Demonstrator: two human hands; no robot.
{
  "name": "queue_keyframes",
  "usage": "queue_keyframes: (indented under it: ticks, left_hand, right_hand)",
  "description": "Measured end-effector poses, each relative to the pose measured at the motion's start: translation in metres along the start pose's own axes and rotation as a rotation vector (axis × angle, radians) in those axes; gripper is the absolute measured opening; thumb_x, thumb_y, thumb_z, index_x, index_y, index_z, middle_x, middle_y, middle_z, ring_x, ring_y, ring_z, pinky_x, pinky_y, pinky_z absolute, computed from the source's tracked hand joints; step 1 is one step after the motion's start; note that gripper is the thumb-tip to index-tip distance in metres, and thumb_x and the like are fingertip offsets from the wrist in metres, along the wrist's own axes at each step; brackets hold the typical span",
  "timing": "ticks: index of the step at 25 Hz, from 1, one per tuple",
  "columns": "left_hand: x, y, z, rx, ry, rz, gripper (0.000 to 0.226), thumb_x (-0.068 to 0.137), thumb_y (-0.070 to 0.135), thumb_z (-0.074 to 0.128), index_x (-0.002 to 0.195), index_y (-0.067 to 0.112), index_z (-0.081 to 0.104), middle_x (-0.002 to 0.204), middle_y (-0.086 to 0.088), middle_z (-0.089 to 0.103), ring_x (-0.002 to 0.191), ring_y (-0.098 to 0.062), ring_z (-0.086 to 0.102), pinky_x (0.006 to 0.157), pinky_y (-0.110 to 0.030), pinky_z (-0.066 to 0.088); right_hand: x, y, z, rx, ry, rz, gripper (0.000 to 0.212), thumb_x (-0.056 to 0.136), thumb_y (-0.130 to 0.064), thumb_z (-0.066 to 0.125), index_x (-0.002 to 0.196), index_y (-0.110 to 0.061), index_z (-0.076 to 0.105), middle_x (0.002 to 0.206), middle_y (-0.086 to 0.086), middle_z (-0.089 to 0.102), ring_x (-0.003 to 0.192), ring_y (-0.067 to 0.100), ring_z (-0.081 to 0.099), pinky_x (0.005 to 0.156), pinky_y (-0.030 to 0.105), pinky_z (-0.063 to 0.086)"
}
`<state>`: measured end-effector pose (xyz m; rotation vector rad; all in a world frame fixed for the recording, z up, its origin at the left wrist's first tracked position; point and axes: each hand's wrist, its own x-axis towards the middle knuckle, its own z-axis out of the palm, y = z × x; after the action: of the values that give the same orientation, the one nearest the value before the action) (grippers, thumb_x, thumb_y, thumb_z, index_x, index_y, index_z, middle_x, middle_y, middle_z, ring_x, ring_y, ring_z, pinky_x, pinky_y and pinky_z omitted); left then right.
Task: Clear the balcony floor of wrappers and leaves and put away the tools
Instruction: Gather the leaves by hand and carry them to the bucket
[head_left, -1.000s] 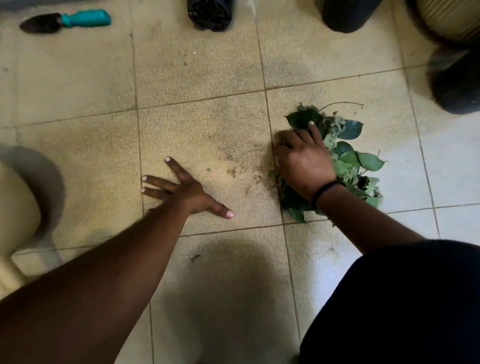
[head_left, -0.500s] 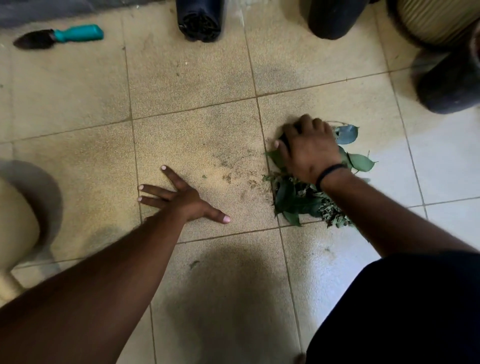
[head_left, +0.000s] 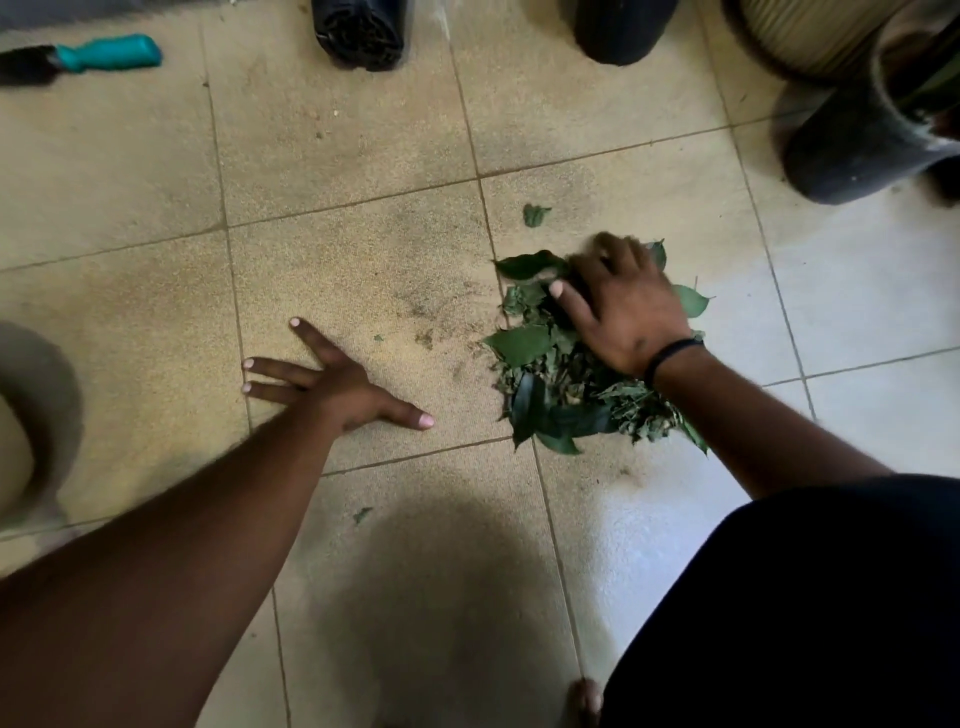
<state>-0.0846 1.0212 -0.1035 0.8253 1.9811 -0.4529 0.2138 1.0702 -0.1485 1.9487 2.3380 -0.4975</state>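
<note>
A pile of green leaves (head_left: 561, 384) lies on the beige tiled floor, right of centre. My right hand (head_left: 623, 306) rests on the pile's far side, fingers curled down into the leaves. My left hand (head_left: 332, 379) lies flat on the tile to the pile's left, fingers spread, holding nothing. One loose leaf (head_left: 535, 214) sits just beyond the pile, and a small scrap (head_left: 362, 514) lies nearer to me. A hand trowel with a teal handle (head_left: 104, 53) lies at the far left.
Black plant pots stand along the far edge: one (head_left: 358, 31) at top centre, one (head_left: 621, 28) to its right, and one (head_left: 857, 140) at the far right beside a ribbed beige pot (head_left: 795, 31). A pale rounded object (head_left: 15, 452) sits at the left edge. Dirt specks (head_left: 431, 322) lie by the pile.
My right hand has dragged the leaves toward me into a tighter heap, leaving one leaf behind on the far side. My left hand stays planted on the tile.
</note>
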Motion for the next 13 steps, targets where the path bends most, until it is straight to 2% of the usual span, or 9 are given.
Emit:
queue_keyframes:
  ticks: [2,4,7,9,10,13]
  left_hand:
    - [-0.002,-0.001,0.001,0.007,0.006,0.015,0.186,0.028,0.062,0.095,0.137,0.021,-0.05,0.135,-0.042,-0.05,0.13,-0.058,-0.043,0.108,-0.075,-0.014]
    - [-0.002,-0.001,0.002,-0.001,0.016,0.023,0.185,0.029,0.061,0.095,0.139,0.022,-0.049,0.137,-0.04,-0.049,0.132,-0.057,-0.042,0.109,-0.075,-0.013]
    - [0.0,-0.002,0.003,0.02,0.033,0.024,0.185,0.027,0.063,0.094,0.14,0.023,-0.048,0.139,-0.04,-0.047,0.134,-0.056,-0.04,0.11,-0.075,-0.012]
    - [0.001,-0.002,0.004,0.04,0.037,0.021,0.186,0.025,0.065,0.093,0.139,0.024,-0.048,0.14,-0.039,-0.047,0.134,-0.056,-0.039,0.11,-0.075,-0.01]
    - [0.0,-0.002,0.005,0.041,0.038,0.018,0.186,0.024,0.066,0.093,0.139,0.024,-0.048,0.14,-0.039,-0.047,0.134,-0.056,-0.039,0.11,-0.075,-0.009]
    - [-0.002,-0.001,0.006,0.045,0.039,0.008,0.187,0.024,0.065,0.093,0.139,0.024,-0.049,0.14,-0.039,-0.046,0.135,-0.057,-0.038,0.11,-0.076,-0.008]
  right_hand:
    - [-0.023,-0.003,0.007,0.093,0.062,-0.028,0.066,0.1,-0.066,0.022,0.144,-0.023,0.044,0.15,0.012,0.04,0.137,0.034,0.036,0.11,0.053,0.039]
    - [-0.042,0.004,0.007,0.191,0.194,0.002,0.07,0.1,-0.063,0.029,0.154,-0.019,0.031,0.159,0.014,0.031,0.147,0.033,0.025,0.119,0.052,0.027]
    - [-0.055,0.04,0.008,0.369,0.305,0.222,0.083,0.098,-0.069,0.026,0.159,-0.013,0.018,0.165,0.014,0.017,0.153,0.029,0.012,0.124,0.051,0.017]
    - [-0.057,0.055,0.015,0.493,0.257,0.345,0.092,0.093,-0.076,0.02,0.16,-0.013,0.011,0.167,0.013,0.01,0.154,0.027,0.006,0.124,0.051,0.014]
    - [-0.059,0.054,0.02,0.51,0.215,0.325,0.091,0.093,-0.075,0.02,0.16,-0.014,0.009,0.167,0.013,0.008,0.154,0.026,0.005,0.124,0.053,0.012]
    - [-0.063,0.032,0.028,0.546,0.072,0.11,0.082,0.096,-0.07,0.023,0.16,-0.022,0.005,0.167,0.01,0.011,0.154,0.026,0.008,0.124,0.054,0.014]
